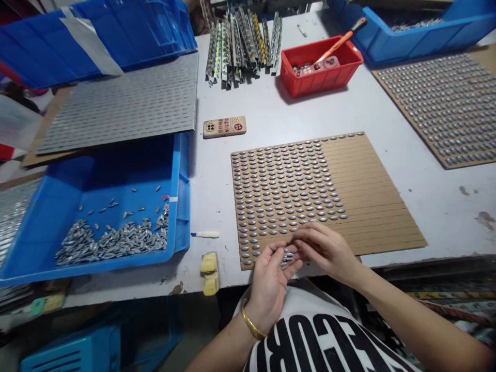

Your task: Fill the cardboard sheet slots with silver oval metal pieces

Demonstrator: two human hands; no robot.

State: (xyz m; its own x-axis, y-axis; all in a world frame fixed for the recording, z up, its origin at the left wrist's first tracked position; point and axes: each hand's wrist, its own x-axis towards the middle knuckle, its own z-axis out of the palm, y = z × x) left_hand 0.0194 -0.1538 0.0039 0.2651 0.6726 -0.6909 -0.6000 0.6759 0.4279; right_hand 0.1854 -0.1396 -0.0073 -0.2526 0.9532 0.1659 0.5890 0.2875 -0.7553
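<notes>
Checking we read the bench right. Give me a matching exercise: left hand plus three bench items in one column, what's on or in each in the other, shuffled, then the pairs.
Column 1
1. left hand
2. red plastic tray
3. blue plastic crate
4. cardboard sheet

Column 2
A. loose grey metal pieces heaped along its near side
B. rows of silver oval pieces over part of it, the rest bare
C. gold bangle at the wrist
D. orange-handled tool leaning in it

Pairs: 1-C, 2-D, 3-A, 4-B
</notes>
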